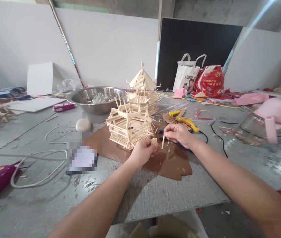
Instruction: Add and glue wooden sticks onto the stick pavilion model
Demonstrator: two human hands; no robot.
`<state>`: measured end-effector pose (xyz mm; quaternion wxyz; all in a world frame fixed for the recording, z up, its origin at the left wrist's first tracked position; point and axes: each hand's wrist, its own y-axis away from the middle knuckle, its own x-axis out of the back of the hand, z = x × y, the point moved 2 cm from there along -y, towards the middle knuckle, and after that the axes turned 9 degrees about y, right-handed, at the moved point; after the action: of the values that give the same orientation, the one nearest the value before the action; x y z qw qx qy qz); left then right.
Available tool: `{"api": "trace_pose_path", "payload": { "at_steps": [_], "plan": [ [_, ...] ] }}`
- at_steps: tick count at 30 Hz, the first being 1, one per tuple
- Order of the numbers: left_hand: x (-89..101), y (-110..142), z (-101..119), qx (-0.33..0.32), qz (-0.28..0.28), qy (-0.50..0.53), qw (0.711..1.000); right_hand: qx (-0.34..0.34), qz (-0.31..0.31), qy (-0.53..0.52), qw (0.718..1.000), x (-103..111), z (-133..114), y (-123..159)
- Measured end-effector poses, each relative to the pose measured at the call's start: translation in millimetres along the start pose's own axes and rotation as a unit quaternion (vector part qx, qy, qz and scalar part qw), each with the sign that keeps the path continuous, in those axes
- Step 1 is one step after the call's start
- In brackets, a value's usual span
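Observation:
Between the fingers of my left hand (pixel 142 152) is a small bundle of short wooden sticks (pixel 154 141). To its right, my right hand (pixel 178 135) pinches one wooden stick (pixel 163 141), which points downward and stands apart from the bundle. Just behind my left hand sits a many-sided frame of wooden sticks (pixel 129 127), with several sticks rising from its top. Farther back is a stick pagoda (pixel 142 81) with a pointed roof, its lower part partly hidden by the frame. A brown sheet (pixel 175 165) lies under the frame and both hands.
A yellow glue gun (pixel 188 123) lies behind my right hand. A steel bowl (pixel 81 99) stands at the back left, near a white rounded object (pixel 83 125). On the right are a pink-lidded jug (pixel 251 129) and a dark cable (pixel 218 140). Bags (pixel 209 81) stand at the back.

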<state>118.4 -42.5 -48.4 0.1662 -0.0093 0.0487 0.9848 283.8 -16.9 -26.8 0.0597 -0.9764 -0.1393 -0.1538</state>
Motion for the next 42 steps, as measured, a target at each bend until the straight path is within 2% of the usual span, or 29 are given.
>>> {"api": "trace_pose_path", "payload": {
  "at_steps": [3, 7, 12, 17, 23, 30, 42],
  "plan": [
    [-1.9, 0, -2, 0.003, -0.029, 0.012, 1.000, 0.010, 0.008, -0.034, 0.999, -12, 8, 11],
    [-2.5, -1, -4, -0.008, -0.062, -0.025, 0.998, 0.025, 0.012, -0.037, 0.999, -13, 7, 14],
    [-1.8, -3, -6, -0.062, -0.073, -0.123, 0.988, 0.063, -0.001, 0.047, 0.997, -11, 5, 17],
    [-1.7, -6, -12, -0.063, -0.079, -0.149, 0.984, 0.107, -0.015, 0.116, 0.987, -14, 6, 19],
    [-0.5, -9, -19, -0.119, -0.088, -0.204, 0.968, 0.064, -0.064, 0.093, 0.992, -17, 14, 19],
    [-0.4, -12, -25, -0.122, -0.096, -0.242, 0.958, 0.016, -0.105, 0.073, 0.992, -17, 17, 19],
    [-1.5, -12, -20, -0.098, -0.100, -0.218, 0.966, 0.078, -0.100, 0.168, 0.978, -17, 16, 21]
  ]
}}
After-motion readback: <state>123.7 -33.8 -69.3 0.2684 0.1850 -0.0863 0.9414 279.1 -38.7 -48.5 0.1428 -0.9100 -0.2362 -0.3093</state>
